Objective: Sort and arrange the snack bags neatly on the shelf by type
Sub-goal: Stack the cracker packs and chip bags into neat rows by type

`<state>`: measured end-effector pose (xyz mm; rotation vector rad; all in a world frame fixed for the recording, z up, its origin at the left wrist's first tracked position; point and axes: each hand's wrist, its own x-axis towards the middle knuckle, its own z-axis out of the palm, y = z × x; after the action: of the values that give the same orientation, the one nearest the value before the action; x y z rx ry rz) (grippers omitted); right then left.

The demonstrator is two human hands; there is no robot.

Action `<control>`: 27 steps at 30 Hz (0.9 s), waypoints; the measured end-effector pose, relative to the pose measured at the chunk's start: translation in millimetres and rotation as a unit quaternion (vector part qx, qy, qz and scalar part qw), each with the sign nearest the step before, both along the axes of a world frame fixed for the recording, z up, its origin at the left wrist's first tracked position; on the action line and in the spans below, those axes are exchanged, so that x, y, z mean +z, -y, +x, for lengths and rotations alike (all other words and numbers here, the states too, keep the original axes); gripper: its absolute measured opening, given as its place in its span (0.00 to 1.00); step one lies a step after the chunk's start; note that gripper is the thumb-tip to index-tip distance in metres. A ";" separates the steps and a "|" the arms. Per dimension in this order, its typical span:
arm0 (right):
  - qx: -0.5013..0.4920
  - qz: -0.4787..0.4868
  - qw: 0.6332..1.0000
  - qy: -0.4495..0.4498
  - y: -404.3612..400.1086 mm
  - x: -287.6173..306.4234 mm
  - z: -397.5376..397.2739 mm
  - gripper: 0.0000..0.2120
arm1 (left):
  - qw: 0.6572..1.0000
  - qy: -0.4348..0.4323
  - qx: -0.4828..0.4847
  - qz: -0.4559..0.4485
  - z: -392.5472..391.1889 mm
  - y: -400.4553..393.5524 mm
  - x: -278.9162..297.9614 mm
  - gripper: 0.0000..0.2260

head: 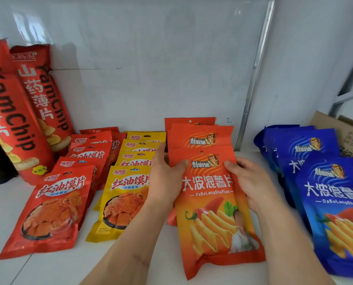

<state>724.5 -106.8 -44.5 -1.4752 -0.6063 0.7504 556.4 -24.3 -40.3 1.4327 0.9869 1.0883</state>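
At the middle of the white shelf [48, 268], a flat orange plastic bag of wavy potato chips [214, 210] is held by its upper part between both hands. The left hand [167, 177] is closed on the bag's left edge, thumb across the front, and the right hand [251, 182] is closed on the right edge in the same way. The lower end of the bag is laid on the shelf, tilted slightly to the right. Behind it, more orange bags of the same kind [200, 136] are stacked in an overlapping row. Just to the left, a row of yellow foil snack bags [122, 198] is laid, and beside that a row of red foil snack bags [52, 212]. At the far left, tall red yam chip bags [17, 120] are stood against the white back wall [151, 68]. To the right, blue bags of wavy potato chips [333, 202] are overlapped, with a brown cardboard box [348, 136] behind them.
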 end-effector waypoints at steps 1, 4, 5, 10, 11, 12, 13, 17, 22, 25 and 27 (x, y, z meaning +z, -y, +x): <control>-0.013 -0.001 1.000 -0.002 -1.5 -1.0 0.3 0.07 | 0.999 0.029 -0.007 -0.031 -0.5 0.9 0.7 0.29; -0.045 0.006 0.999 -0.013 -3.3 -1.7 0.2 0.07 | 0.992 0.079 -0.030 -0.099 -2.9 1.2 -0.1 0.25; -0.055 0.012 0.998 -0.016 -3.5 -2.1 0.1 0.08 | 0.990 0.083 -0.034 -0.109 -3.2 0.4 -1.8 0.23; -0.087 0.001 0.996 0.036 -6.0 -3.7 -0.6 0.15 | 0.992 0.061 -0.045 -0.103 -3.6 -1.1 -4.4 0.16; -0.088 -0.004 0.995 0.051 -6.3 -3.9 -0.5 0.15 | 0.993 0.051 -0.043 -0.099 -3.8 -1.4 -4.2 0.14; -0.087 -0.010 0.994 0.065 -6.3 -3.8 -0.8 0.16 | 0.994 0.039 -0.038 -0.092 -4.1 -1.7 -4.1 0.12; -0.086 -0.015 0.993 0.081 -6.1 -3.8 -0.8 0.17 | 0.996 0.025 -0.035 -0.081 -4.3 -1.6 -3.4 0.10; -0.076 -0.033 0.985 0.154 -5.6 -2.2 -1.3 0.18 | 0.998 -0.039 -0.021 -0.042 -5.6 -1.8 -2.3 0.12; -0.061 -0.091 0.967 0.231 -8.7 -4.4 2.3 0.18 | 0.991 -0.133 -0.005 0.010 -6.8 -3.2 -2.5 0.11; -0.037 -0.138 0.956 0.255 -9.2 -9.6 4.3 0.18 | 0.978 -0.200 -0.001 0.053 -5.6 -1.6 -3.1 0.09; -0.033 -0.148 0.953 0.261 -9.4 -11.5 5.1 0.17 | 0.974 -0.219 -0.005 0.055 -4.4 -1.3 -1.9 0.07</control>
<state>729.5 -97.4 -56.1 -1.9864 -0.8623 0.4035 552.0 -23.0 -42.2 1.8134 1.2388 0.8450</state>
